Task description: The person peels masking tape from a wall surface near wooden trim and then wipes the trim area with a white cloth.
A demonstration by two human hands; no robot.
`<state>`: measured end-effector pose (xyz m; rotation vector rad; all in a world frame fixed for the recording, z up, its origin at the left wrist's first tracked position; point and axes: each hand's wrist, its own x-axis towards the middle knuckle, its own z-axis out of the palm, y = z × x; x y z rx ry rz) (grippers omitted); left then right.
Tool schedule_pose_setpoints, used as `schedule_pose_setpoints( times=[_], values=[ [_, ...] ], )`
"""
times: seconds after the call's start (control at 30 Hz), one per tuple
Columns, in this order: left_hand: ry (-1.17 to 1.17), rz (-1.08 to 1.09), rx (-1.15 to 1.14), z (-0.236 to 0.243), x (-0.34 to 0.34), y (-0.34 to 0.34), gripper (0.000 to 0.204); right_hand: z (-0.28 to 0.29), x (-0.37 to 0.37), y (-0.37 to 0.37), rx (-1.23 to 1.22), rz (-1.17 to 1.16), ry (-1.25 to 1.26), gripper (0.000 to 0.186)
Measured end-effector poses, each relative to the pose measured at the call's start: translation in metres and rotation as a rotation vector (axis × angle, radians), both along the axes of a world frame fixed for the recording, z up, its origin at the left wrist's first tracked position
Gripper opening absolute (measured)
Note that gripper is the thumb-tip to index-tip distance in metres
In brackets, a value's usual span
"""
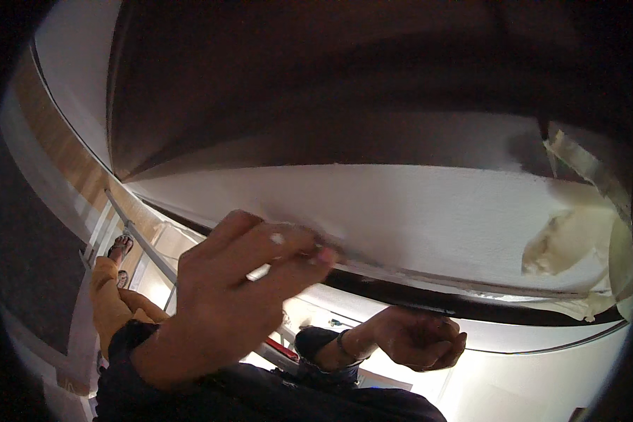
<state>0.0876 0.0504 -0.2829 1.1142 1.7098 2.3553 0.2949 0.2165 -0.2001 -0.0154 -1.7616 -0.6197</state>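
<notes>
My left hand (pixel 225 295) is raised in front of a white panel strip (pixel 457 211), its thumb and fingers pinched together. Whatever is between the fingertips is blurred and too small to name. White specks show on its fingers. Lower and to the right, my right hand (pixel 418 341) is turned palm up below a dark edge strip (pixel 401 295), fingers curled inward. Its palm is mostly in shadow, so I cannot tell what lies in it. A thin band circles that wrist, and dark sleeves cover both forearms.
Pale masking tape or film (pixel 591 169) hangs loose at the right, beside a cream-coloured patch (pixel 566 243) on the panel. A large dark panel (pixel 316 77) spans the top. At left, a person in mustard trousers (pixel 105 299) and sandals stands near a grey pole (pixel 148 246).
</notes>
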Motion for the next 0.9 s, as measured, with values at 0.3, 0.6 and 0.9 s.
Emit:
schedule_pose_setpoints(
  times=[0.3, 0.6, 0.9],
  values=[
    [0.023, 0.051, -0.055, -0.049, -0.006, -0.011, 0.028, -0.008, -0.022, -0.006, 0.091, -0.076, 0.038, 0.019],
    [-0.023, -0.032, 0.323, 0.062, -0.024, 0.009, 0.02, -0.008, -0.043, -0.01, -0.295, 0.242, 0.273, 0.023],
    [-0.017, -0.018, 0.283, 0.062, -0.031, 0.012, 0.025, -0.009, -0.048, -0.017, -0.302, 0.127, 0.329, 0.022]
  ],
)
